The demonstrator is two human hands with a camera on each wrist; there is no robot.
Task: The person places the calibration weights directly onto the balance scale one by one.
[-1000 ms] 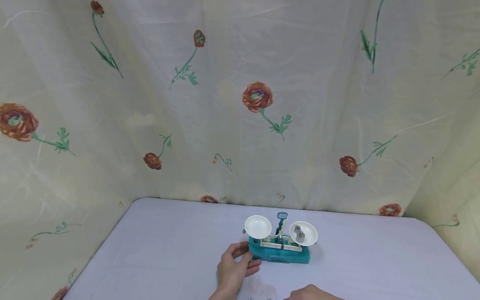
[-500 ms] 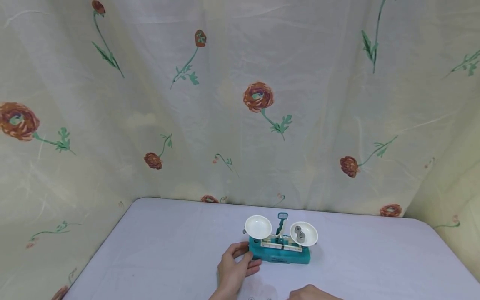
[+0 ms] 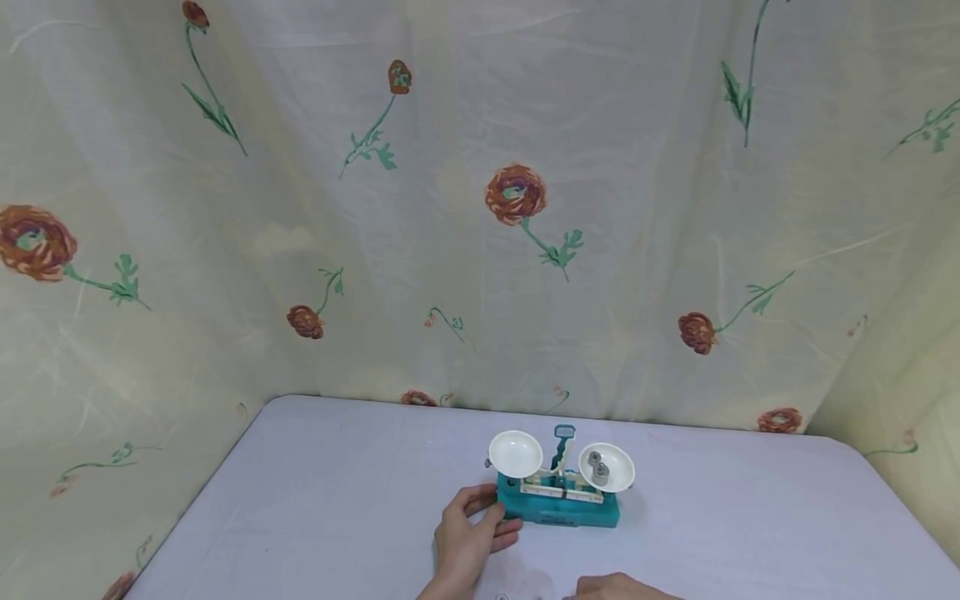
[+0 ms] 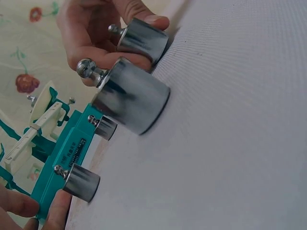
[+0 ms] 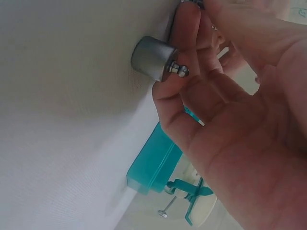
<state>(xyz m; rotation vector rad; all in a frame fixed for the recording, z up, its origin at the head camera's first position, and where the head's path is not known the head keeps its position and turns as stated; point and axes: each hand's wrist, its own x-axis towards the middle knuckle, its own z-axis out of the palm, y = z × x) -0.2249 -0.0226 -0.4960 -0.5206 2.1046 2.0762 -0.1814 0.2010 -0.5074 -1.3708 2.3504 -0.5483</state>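
A teal balance scale (image 3: pixel 558 508) with two white pans stands on the table. At its left end my left hand (image 3: pixel 467 533) grips the base, fingers and thumb around the corner. My right hand (image 3: pixel 618 587) shows only partly at the bottom edge of the head view. In the left wrist view it pinches a metal weight (image 4: pixel 144 40) between thumb and finger, low at the tabletop. A larger knobbed weight (image 4: pixel 132 96) stands beside it. Two smaller weights, one a short cylinder (image 4: pixel 82 183), stand nearer the scale. Another weight (image 5: pixel 151 57) is by the right hand's outer fingers in the right wrist view.
Two weights (image 3: pixel 600 472) sit in the scale's right pan; nothing lies in the left pan (image 3: pixel 516 454). A pale cloth covers the table (image 3: pixel 337 517). Behind it hangs a flowered curtain (image 3: pixel 615 208), also folding round both sides.
My right hand has shifted very slightly at the bottom of the head view. The left hand, the scale and the weights in the pan stay as they were.
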